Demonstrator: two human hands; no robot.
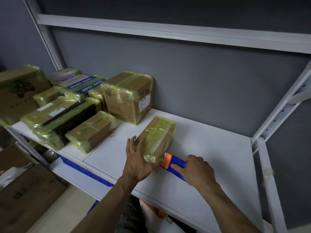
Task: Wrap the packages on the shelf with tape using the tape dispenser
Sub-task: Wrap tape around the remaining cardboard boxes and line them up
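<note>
Centre frame on the shelf (210, 140), left hand (139, 158), fingers (130, 143) spread flat, braces the taped package (158, 137), likely against sliding, while right hand (196, 170) curls round the tape dispenser (175, 163) at its near end.

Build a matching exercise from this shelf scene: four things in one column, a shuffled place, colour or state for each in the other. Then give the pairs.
Column 1
1. left hand
2. right hand
3. tape dispenser
4. big cardboard box

Column 2
A. stands at the back, by the grey wall
B. blue with an orange collar
C. fingers spread, flat against the tape-wrapped package
D. curled round a handle

Pairs: 1-C, 2-D, 3-B, 4-A
</note>
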